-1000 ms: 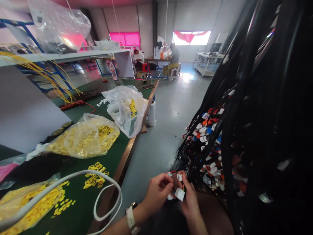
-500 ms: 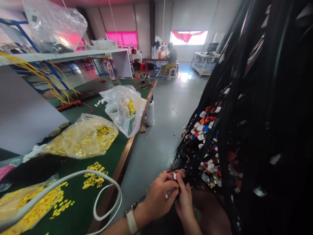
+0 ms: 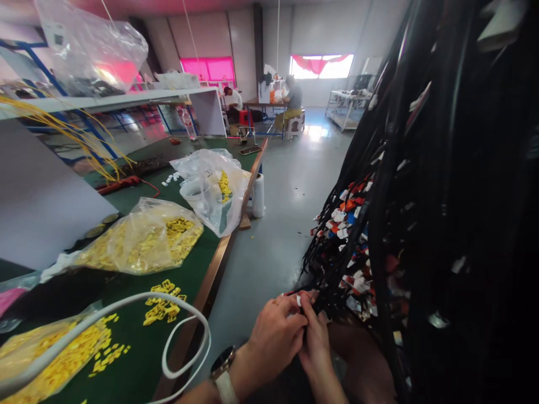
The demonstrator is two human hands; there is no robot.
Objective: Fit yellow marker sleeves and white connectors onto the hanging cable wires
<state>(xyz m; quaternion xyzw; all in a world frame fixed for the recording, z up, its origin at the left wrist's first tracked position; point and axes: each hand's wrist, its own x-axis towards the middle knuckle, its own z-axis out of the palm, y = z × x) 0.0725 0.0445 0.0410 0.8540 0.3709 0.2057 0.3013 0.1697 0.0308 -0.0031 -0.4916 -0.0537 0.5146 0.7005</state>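
Low at the centre, my left hand [image 3: 275, 330], with a watch [image 3: 224, 365] on its wrist, is closed with fingers bent in against my right hand. My right hand [image 3: 315, 336] is closed too, its thumb pressed on a small white connector [image 3: 298, 301] held between both hands. Most of that connector is hidden by fingers. Just beyond the fingertips hangs a thick bundle of black wire harnesses [image 3: 337, 269], with many white, red and blue connectors [image 3: 343, 216] on their ends.
A green-topped table [image 3: 177, 275] on the left bears a bag of yellow parts [image 3: 143, 241], loose yellow clips [image 3: 164, 303] and a second open bag [image 3: 219, 191]. A white cable [image 3: 126, 297] loops over its edge. Two people sit at a far table [image 3: 269, 104].
My left hand's fingers have curled in closer to the right hand, and a white bit seen lower between them is now hidden. The view has shifted slightly.
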